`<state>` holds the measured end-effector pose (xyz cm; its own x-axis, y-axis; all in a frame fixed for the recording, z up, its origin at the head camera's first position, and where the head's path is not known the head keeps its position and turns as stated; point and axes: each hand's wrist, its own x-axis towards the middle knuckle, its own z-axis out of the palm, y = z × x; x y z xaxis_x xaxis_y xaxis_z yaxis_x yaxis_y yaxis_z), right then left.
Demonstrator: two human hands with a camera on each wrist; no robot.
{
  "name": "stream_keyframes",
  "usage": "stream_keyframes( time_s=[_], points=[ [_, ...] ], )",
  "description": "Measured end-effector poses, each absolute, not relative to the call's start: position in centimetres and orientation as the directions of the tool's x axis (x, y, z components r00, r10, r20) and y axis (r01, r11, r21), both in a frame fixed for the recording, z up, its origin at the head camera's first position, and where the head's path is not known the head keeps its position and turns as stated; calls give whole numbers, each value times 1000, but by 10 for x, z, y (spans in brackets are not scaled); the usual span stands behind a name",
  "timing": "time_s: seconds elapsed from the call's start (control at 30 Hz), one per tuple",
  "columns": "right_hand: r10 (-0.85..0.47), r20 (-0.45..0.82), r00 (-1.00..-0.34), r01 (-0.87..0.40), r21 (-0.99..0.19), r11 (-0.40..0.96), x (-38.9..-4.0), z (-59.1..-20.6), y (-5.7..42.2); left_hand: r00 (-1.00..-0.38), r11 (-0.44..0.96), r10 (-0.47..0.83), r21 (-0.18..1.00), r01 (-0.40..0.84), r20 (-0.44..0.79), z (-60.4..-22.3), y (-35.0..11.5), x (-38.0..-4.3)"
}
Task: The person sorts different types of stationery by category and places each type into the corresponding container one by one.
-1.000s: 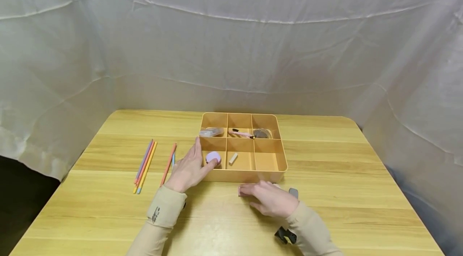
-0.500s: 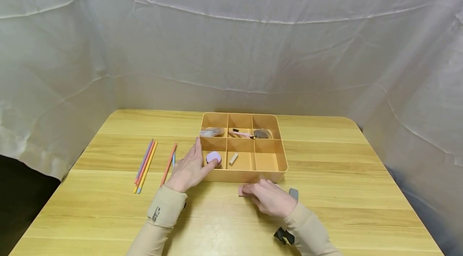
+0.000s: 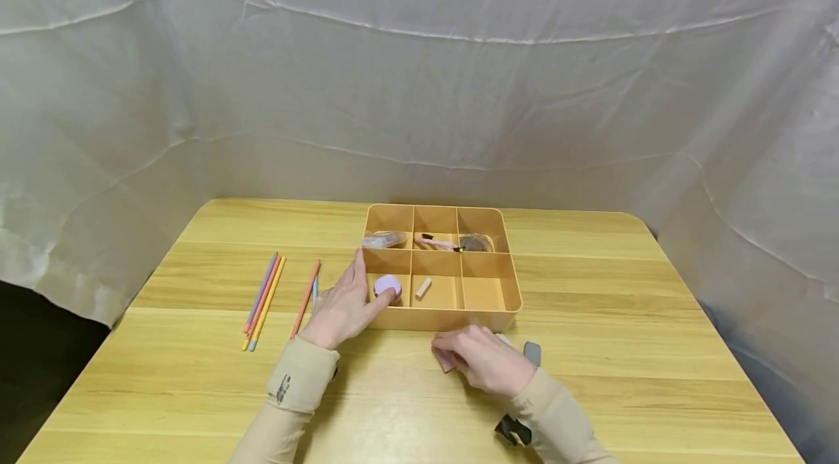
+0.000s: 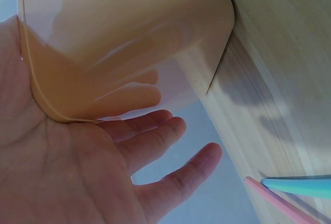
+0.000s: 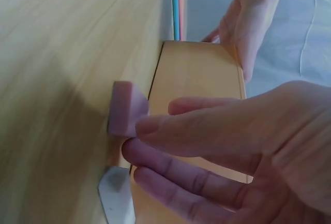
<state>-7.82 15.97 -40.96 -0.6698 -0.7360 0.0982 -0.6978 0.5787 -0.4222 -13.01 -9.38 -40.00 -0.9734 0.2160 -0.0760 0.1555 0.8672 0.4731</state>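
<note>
A peach organizer box [image 3: 432, 320] with several compartments stands mid-table. My left hand [image 3: 339, 307] rests on its front left corner, thumb over the front wall beside a round lilac item [image 3: 387, 285]. In the left wrist view its fingers [image 4: 178, 180] lie loosely extended outside the wall. In front of the box, my right hand [image 3: 488, 360] pinches a small pink eraser [image 5: 121, 109] between thumb and fingertips, tilted close to the tabletop. A white angular piece [image 5: 117, 195] lies under that hand, mostly hidden in the head view. Near the right wrist lies a grey rounded piece [image 3: 532, 352].
Colored pencils [image 3: 264, 304] lie left of the box, with an orange pencil [image 3: 305, 300] and a blue one nearer to it. Inside the box are a white stick [image 3: 423, 288], a clear packet [image 3: 384, 240], pink pens [image 3: 438, 242] and a dark bundle [image 3: 475, 242].
The pink eraser, flat on the table before, now tilts and turns toward me as the right fingers curl on it. The left hand and box stay put.
</note>
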Motion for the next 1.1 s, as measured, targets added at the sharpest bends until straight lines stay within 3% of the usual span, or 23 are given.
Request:
stream_keyframes(
  time_s=[0.3,0.6,1.1],
  points=[
    [-758,164,-631,-752,-369,547,-81,-419,155,-972,868,220,471,159,-78,-399,-95,-130],
    [-755,216,-620,-784,-212,583,-79,-423,154,-973,867,215,476,150,-85,-398,-94,-129],
    [-748,172,-641,-754,-322,572,-81,-421,153,-974,867,215,473,157,-72,-398,-94,-128]
  ],
)
